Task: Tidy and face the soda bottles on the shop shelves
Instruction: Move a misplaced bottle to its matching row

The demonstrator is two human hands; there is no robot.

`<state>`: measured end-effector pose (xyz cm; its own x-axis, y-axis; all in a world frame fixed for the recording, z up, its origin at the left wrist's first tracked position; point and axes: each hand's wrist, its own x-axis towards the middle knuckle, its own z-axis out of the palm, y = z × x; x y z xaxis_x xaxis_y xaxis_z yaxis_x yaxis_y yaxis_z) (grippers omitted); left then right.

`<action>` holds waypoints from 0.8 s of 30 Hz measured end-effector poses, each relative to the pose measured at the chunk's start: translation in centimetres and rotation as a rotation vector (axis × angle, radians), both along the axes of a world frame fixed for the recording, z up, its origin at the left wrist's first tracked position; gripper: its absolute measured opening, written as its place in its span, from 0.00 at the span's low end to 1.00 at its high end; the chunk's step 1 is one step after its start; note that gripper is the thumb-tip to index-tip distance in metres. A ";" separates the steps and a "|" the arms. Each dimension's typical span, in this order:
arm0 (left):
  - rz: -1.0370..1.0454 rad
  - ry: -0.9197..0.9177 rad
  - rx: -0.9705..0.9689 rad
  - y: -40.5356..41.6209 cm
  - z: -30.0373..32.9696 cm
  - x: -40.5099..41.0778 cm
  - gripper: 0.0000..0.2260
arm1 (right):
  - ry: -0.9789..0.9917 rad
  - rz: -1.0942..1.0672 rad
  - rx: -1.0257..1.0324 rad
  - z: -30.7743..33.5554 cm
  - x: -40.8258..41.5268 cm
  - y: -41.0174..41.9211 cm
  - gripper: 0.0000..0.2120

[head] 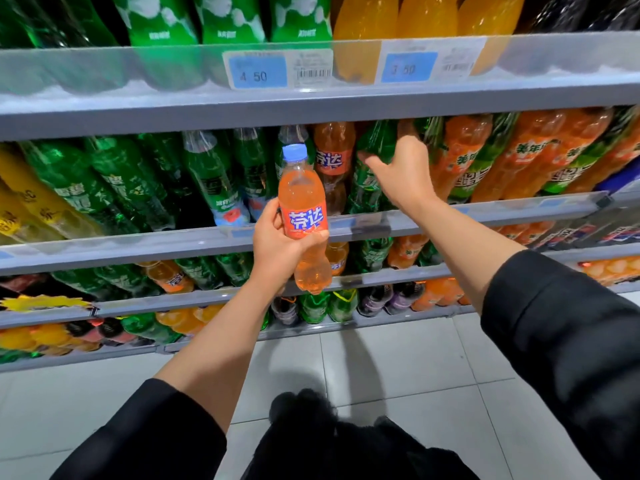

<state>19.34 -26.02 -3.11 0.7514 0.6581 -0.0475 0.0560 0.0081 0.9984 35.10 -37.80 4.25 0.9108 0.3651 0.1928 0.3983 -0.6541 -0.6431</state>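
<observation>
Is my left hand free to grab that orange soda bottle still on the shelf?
Probably not: the left hand already grips an orange bottle, held in front of the shelved orange bottle.

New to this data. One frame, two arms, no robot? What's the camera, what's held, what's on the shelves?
No robot here: a person works bare-handed, and the single picture comes from a wide-angle camera worn on the head, looking forward and down, so straight shelves look bent. The left hand grips an orange soda bottle with a blue cap, upright, held out in front of the shelf. The right hand reaches into the middle shelf and holds a green bottle there. The shelves carry rows of green, orange and yellow soda bottles, with price tags on the upper shelf edge. Below is a tiled floor.
</observation>
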 end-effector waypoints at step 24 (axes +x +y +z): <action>0.283 -0.201 0.182 -7.9 3.6 4.3 0.26 | -0.192 0.310 0.371 2.4 1.9 -12.9 0.25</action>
<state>23.64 -33.91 0.46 0.5213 0.8249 0.2187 -0.1197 -0.1831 0.9758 36.99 -50.66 6.67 0.7062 0.4877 0.5132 0.6708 -0.2288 -0.7055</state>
